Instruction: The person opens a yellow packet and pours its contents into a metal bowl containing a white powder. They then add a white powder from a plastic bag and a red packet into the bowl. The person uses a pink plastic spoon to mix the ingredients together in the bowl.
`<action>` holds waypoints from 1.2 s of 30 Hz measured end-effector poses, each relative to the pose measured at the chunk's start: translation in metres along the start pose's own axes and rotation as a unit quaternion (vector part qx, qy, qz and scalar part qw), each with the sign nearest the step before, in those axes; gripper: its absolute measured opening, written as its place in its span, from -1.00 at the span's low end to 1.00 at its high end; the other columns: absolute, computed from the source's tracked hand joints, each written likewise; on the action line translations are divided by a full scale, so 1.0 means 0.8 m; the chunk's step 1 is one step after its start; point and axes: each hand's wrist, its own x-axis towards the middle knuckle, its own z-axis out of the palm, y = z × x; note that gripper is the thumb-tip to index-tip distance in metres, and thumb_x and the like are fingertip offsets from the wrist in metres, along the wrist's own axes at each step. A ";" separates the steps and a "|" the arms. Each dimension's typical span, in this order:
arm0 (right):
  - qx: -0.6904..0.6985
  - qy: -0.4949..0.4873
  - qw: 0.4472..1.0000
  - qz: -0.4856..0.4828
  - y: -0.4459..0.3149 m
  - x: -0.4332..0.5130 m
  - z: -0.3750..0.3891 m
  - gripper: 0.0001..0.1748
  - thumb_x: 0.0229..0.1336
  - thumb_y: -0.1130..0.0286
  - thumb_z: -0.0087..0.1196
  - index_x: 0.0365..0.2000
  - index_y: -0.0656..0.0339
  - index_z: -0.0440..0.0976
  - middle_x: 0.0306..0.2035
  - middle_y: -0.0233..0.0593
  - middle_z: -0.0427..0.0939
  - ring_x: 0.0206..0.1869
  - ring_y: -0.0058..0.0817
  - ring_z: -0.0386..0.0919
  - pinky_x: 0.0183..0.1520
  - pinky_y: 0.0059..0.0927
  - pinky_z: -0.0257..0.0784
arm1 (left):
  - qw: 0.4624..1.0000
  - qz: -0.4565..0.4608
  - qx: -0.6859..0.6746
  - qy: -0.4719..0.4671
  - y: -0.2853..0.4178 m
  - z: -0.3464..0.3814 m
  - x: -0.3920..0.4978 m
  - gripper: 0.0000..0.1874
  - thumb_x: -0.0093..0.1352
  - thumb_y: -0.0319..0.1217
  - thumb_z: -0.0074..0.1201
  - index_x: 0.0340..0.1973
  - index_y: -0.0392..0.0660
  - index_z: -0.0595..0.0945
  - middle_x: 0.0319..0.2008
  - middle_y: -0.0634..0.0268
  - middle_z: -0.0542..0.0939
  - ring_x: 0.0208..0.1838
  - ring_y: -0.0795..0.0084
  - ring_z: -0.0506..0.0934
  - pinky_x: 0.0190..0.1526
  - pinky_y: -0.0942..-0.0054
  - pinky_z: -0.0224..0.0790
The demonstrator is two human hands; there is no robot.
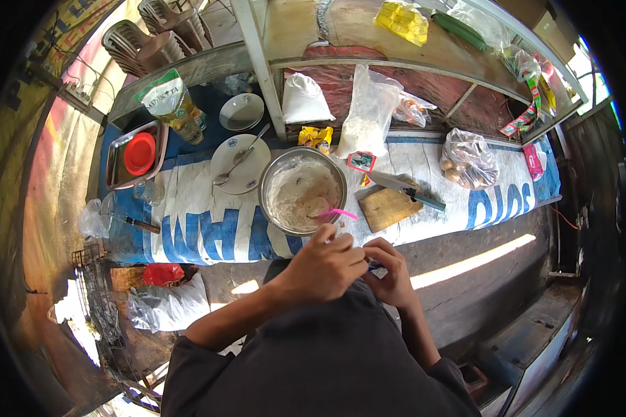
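My left hand point(326, 266) and my right hand point(391, 271) meet just in front of the table edge, close to my body. Their fingers pinch a small dark packet-like item point(374, 264), mostly hidden by the fingers. Just beyond my left hand stands a steel mixing bowl point(265, 209) holding pale flour point(300, 190), with a brownish patch in it. A pink plastic spoon point(339, 212) rests in the flour, its handle over the bowl's near right rim. Right of the bowl, a knife point(407, 190) lies across a wooden cutting board point(386, 211).
Left of the bowl, spoons point(235, 169) lie on a white plate point(219, 156). Behind are a cooking oil pouch point(169, 104), a bowl point(241, 112), flour bags point(305, 99) and a yellow packet point(315, 138). A red dish point(139, 153) sits in a metal tray point(112, 177). A bag of round items point(468, 159) stands right.
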 end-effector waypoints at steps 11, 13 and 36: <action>-0.101 -0.030 0.994 -0.033 0.025 -0.019 0.011 -0.73 0.11 0.55 0.28 -0.13 0.24 0.64 0.00 -0.17 0.69 0.10 -0.16 0.63 0.31 -0.07 0.36 | 0.981 0.070 0.047 -0.176 -0.020 0.000 0.023 -0.89 0.36 -0.32 0.06 -0.41 0.00 0.62 -0.34 0.38 0.58 -0.11 0.38 0.55 0.09 0.25 0.30; -0.133 -0.003 0.991 -0.032 0.025 -0.023 0.012 -0.76 0.13 0.55 0.27 -0.14 0.23 0.65 0.02 -0.17 0.70 0.14 -0.20 0.63 0.38 -0.04 0.29 | 0.982 0.114 -0.004 -0.152 -0.022 0.008 0.022 -0.90 0.36 -0.35 0.05 -0.40 0.00 0.61 -0.34 0.38 0.58 -0.11 0.38 0.56 0.08 0.25 0.31; 0.210 0.051 0.960 0.176 0.155 -0.025 -0.123 -0.83 0.42 0.57 0.15 -0.13 0.46 0.67 -0.27 -0.18 0.76 -0.21 -0.61 0.64 -0.09 -0.49 0.55 | 0.965 -0.167 -0.199 0.023 0.004 0.177 0.134 -0.83 0.34 -0.36 0.30 -0.30 -0.14 0.62 -0.27 0.21 0.63 -0.12 0.14 0.60 0.03 0.18 0.33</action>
